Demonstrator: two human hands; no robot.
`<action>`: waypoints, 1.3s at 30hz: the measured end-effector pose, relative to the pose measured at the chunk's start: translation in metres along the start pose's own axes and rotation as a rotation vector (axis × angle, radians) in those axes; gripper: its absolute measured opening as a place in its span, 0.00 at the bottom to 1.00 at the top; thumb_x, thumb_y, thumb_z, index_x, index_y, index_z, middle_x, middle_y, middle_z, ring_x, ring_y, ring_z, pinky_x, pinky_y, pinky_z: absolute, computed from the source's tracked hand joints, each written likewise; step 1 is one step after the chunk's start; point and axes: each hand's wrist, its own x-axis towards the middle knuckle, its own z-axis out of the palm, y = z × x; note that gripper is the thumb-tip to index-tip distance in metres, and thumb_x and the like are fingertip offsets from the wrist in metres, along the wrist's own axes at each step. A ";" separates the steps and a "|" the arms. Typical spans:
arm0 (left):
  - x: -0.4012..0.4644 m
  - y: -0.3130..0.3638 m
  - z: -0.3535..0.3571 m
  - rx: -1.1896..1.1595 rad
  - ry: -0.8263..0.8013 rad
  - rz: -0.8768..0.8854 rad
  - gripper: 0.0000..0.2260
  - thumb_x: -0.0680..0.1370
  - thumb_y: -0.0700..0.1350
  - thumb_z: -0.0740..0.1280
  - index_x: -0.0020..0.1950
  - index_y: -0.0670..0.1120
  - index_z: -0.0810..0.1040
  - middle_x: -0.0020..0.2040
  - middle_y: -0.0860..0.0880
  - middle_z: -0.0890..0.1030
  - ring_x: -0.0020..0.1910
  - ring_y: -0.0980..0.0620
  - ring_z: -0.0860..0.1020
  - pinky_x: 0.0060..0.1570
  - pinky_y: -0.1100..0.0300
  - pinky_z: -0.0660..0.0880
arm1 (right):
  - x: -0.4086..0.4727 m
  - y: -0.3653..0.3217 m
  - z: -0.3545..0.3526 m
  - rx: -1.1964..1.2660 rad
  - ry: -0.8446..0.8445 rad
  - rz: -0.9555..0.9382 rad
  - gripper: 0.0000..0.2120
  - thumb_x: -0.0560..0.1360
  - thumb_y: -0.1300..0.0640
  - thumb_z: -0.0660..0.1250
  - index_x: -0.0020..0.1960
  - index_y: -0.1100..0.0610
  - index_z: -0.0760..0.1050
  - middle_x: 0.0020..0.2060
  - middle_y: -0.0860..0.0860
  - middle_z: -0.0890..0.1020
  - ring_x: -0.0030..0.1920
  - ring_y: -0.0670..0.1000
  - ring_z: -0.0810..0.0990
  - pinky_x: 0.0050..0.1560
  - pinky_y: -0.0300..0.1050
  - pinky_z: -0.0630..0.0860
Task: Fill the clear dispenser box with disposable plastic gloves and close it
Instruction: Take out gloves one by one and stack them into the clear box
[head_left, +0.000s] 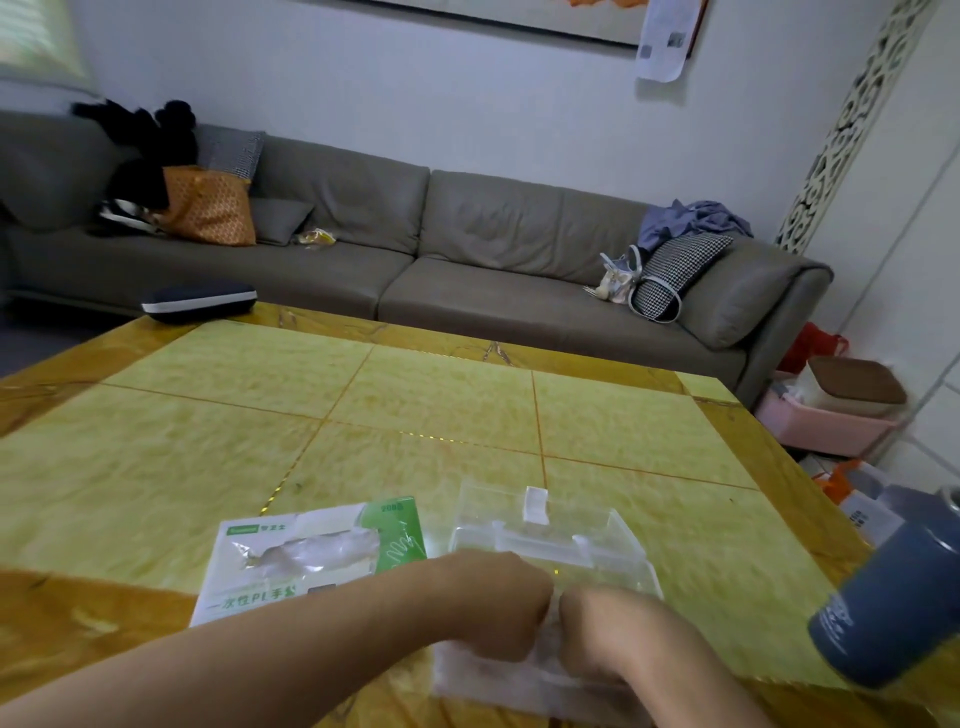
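A grey sofa (467, 244) is noted along the far wall, strewn with cushions and bags. Nearer, a yellow tiled table (363, 415) fills most of the view. On its right edge a grey-blue flask (893, 597) is seen, tilted by the wide lens or lying over; which cannot be told. A dark flat case (200, 301) is noted at the far left corner. The green-and-white glove packet (311, 551) lies flat, torn open, just left of the clear dispenser box (545, 540). The box is recorded as open, its lid raised at the far side, its long axis running roughly left to right. A stack of thin clear gloves (493, 670) is held at the near table edge, directly in front of the box and just short of it. The 2 hands are met knuckle to knuckle over the stack: the left hand (498, 603) is curled into a fist on the film, and the right hand (597, 629) appears likewise closed on it, though its fingers are hidden. Both hands lie about equally near the box; a short forward carry is judged to be what is required.
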 end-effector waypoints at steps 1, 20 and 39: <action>-0.004 -0.001 -0.001 -0.013 0.033 0.037 0.17 0.79 0.38 0.62 0.66 0.48 0.78 0.59 0.42 0.82 0.58 0.39 0.80 0.51 0.50 0.79 | 0.009 0.003 0.004 0.002 -0.006 0.003 0.21 0.85 0.50 0.61 0.77 0.52 0.72 0.72 0.54 0.78 0.72 0.56 0.76 0.68 0.48 0.72; -0.120 -0.152 -0.003 -0.317 0.468 -0.277 0.03 0.80 0.52 0.69 0.52 0.57 0.82 0.44 0.61 0.82 0.44 0.63 0.80 0.48 0.61 0.81 | 0.013 -0.015 0.004 0.295 0.743 0.034 0.07 0.70 0.58 0.60 0.38 0.50 0.76 0.34 0.45 0.81 0.38 0.49 0.79 0.36 0.44 0.75; -0.106 -0.160 0.014 -0.476 0.608 -0.231 0.05 0.79 0.51 0.73 0.46 0.57 0.79 0.43 0.59 0.83 0.43 0.65 0.80 0.44 0.67 0.77 | 0.018 -0.101 0.010 0.049 0.632 -0.569 0.11 0.84 0.48 0.58 0.63 0.44 0.75 0.64 0.39 0.75 0.66 0.50 0.70 0.70 0.46 0.68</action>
